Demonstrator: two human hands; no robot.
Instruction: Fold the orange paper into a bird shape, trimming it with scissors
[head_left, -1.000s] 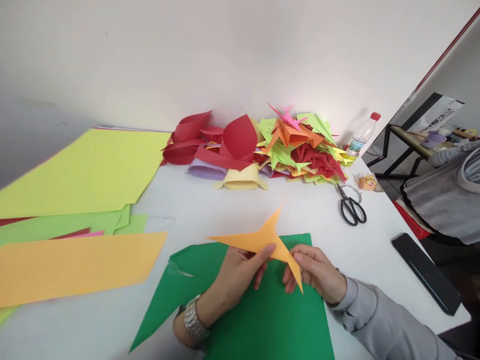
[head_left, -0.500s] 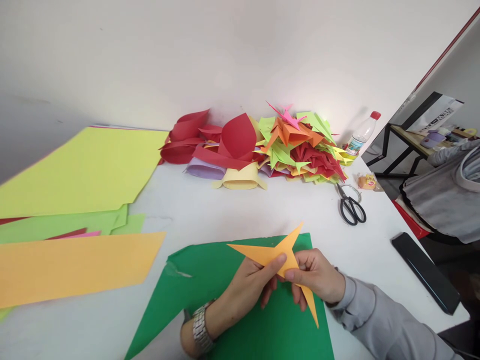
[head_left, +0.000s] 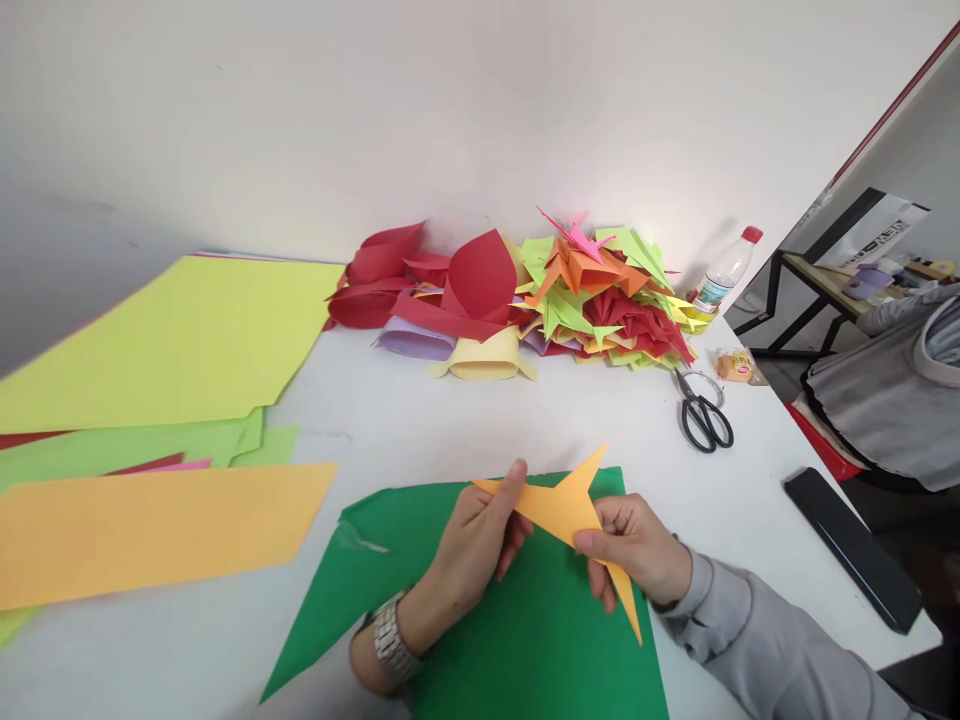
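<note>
Between my hands is a folded orange paper shape [head_left: 564, 508] with long pointed arms, held above a green sheet [head_left: 480, 640]. My left hand [head_left: 480, 540], with a metal watch at its wrist, is closed on the left-pointing arm, thumb on top and fingers underneath. My right hand [head_left: 634, 548] pinches the lower right side where another point runs down toward me. One point sticks up at the far side, untouched. The fingertips under the paper are partly hidden.
On the left lie a large yellow-green sheet [head_left: 187, 340] and an orange strip [head_left: 165, 525]. Folded paper pieces [head_left: 592, 290] are heaped by the wall. Scissors [head_left: 703, 415], a bottle [head_left: 724, 270], a wrapped snack [head_left: 735, 365] and a black case [head_left: 853, 548] stand or lie right.
My left hand has slid left from the middle of the orange paper onto its left arm, the thumb now pressing there. My right hand keeps its pinch, nearly unmoved.
</note>
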